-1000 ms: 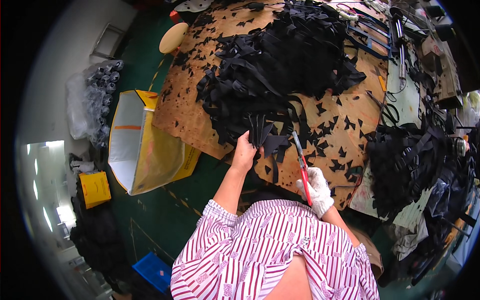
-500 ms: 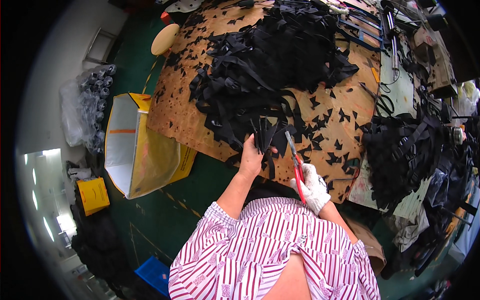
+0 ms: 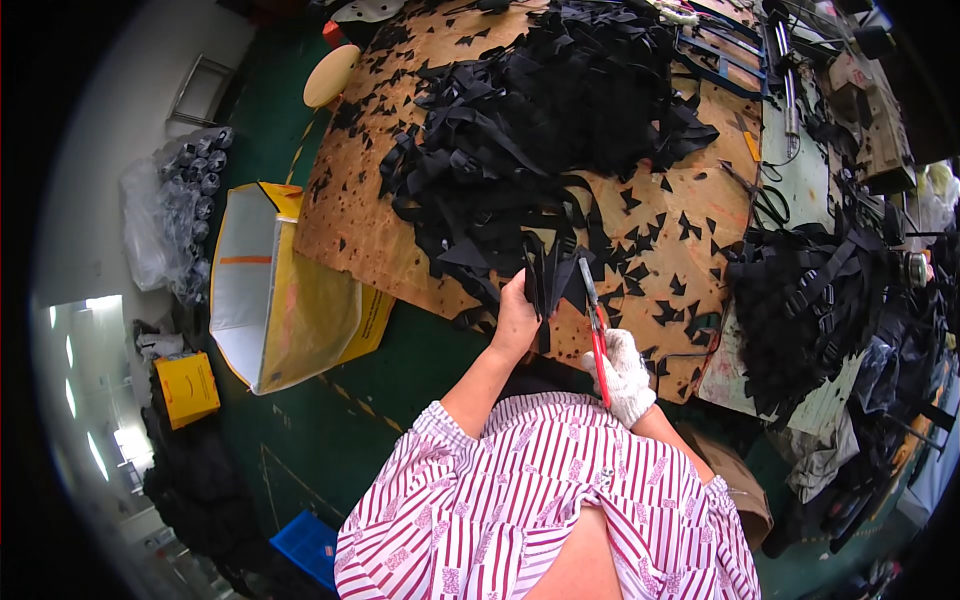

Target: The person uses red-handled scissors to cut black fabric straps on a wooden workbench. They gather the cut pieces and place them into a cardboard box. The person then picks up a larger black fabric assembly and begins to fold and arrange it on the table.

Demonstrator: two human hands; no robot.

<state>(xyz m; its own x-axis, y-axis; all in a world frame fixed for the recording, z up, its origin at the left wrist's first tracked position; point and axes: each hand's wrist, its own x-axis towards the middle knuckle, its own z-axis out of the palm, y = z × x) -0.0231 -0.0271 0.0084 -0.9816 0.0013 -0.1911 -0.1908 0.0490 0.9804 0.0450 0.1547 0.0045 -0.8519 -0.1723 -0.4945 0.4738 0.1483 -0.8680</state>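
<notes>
My bare left hand (image 3: 515, 318) grips a bunch of black webbing straps (image 3: 541, 278) near the front edge of the wooden table (image 3: 395, 265). The strap ends stand up above the fingers, and part of the grip is hidden behind them. In a white knitted glove, my right hand (image 3: 627, 380) is closed around a red-handled hand tool (image 3: 599, 345) with a long grey metal end. That end points away from me, just right of the held straps; a gap between its jaws cannot be made out. Beyond both hands lies a large pile of black straps (image 3: 560, 110).
Small black triangular scraps (image 3: 688, 230) litter the tabletop. Black-handled scissors (image 3: 768, 203) lie at the right, by a yellow-handled cutter (image 3: 750, 142). More buckled straps (image 3: 800, 310) hang over a pale board. An open yellow box (image 3: 330, 320) stands against the table's left side.
My left hand has shifted slightly right, and the straps in it are gathered closer together. The red-handled tool has turned a little more upright, with its tip moved slightly right and away from me.
</notes>
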